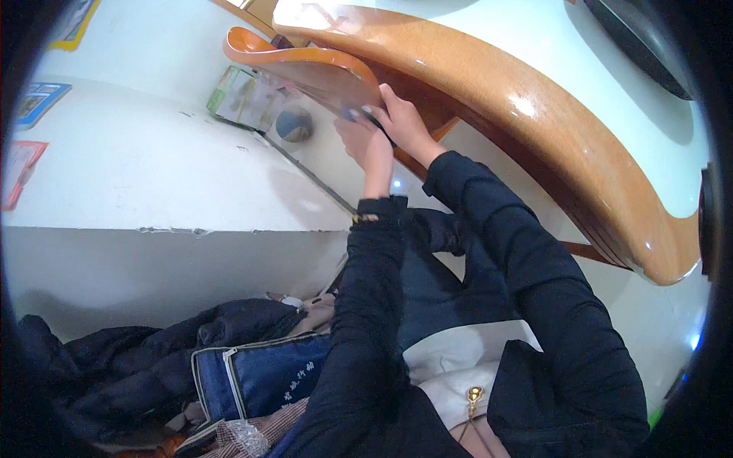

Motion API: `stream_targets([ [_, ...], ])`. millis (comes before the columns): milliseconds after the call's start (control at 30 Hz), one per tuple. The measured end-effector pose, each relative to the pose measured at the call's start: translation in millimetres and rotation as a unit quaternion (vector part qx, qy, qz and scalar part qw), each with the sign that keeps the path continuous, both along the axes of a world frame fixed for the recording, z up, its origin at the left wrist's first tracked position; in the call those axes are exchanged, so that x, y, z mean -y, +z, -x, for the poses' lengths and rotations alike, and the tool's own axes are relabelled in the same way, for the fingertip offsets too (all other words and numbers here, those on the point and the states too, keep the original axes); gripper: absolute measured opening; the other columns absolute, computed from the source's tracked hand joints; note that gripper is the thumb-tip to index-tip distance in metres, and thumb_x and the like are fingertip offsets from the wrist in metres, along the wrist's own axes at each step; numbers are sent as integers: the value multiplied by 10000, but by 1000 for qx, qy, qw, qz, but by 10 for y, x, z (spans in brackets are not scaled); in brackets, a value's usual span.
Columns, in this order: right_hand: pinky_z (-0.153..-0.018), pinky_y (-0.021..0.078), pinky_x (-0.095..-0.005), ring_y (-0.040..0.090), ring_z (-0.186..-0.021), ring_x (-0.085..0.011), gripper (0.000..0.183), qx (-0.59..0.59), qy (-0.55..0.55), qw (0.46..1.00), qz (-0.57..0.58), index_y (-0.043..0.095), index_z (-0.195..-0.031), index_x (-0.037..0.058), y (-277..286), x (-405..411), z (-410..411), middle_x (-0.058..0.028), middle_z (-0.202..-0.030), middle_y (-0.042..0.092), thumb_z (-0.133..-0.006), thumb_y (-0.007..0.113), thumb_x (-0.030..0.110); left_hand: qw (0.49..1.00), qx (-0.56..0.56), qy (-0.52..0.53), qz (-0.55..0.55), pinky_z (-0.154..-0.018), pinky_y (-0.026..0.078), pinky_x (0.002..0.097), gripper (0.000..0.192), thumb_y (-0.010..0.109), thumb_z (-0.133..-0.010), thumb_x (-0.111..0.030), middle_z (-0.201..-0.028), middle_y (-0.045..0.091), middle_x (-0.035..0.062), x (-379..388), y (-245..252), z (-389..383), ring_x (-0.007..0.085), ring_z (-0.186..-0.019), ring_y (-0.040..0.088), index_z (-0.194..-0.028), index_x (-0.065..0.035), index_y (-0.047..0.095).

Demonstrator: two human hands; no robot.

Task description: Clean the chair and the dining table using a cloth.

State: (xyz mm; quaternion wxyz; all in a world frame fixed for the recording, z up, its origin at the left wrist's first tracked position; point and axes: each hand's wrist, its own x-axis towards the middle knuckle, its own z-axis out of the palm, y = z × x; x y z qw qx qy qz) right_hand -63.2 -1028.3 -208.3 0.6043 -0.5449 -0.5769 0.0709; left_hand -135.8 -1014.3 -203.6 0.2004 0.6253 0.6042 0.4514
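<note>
Close together at the lower edge of a curved orange wooden chair back [338, 71] are my left hand [366, 140] and my right hand [404, 120]. Between them is a narrow dark object [379, 125], and the fingers of both hands are closed on it. Its kind cannot be told, as the fingers cover much of it. The right fingertips lie over the left hand's knuckles. The chair back is tilted, beside the rim of a white-topped table [515, 97] with a thick curved wooden edge.
A ball [294, 125] and a green-edged box [237, 97] are on the floor beyond the hands. A white wall [143, 172] with chipped edges stands on the left. Below lie a dark jacket [131, 349] and a blue zippered bag [269, 372]. A black round object [641, 46] rests on the table.
</note>
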Motion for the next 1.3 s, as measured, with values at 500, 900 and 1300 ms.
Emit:
stream_targets([
  [500, -640, 433, -420, 524, -818, -405, 253, -5, -2, 997, 79, 385, -965, 36, 91, 26, 12, -237, -830, 550, -811, 524, 181, 994, -82, -51, -57, -723, 379, 454, 257, 425, -834, -182, -897, 510, 236, -52, 20, 49, 397, -826, 501, -974, 33, 438],
  [900, -690, 435, -475, 521, -824, -421, 239, -91, 26, 986, 135, 432, -955, 45, 71, 51, 26, -253, -875, 529, -794, 496, 210, 964, -260, -53, 20, -705, 418, 449, 274, 407, -833, -221, -942, 536, 221, -124, 13, 179, 379, -853, 529, -958, 17, 464],
  [1300, -806, 402, -314, 484, -956, -209, 595, -188, 323, 880, 292, 322, -1194, -30, -135, 1069, -174, -159, -1065, 494, -831, 494, 409, 977, 7, -203, 65, -812, 378, 357, 395, 412, -883, -337, -1036, 504, 175, 904, 109, 348, 270, -956, 494, -1091, -2, 424],
])
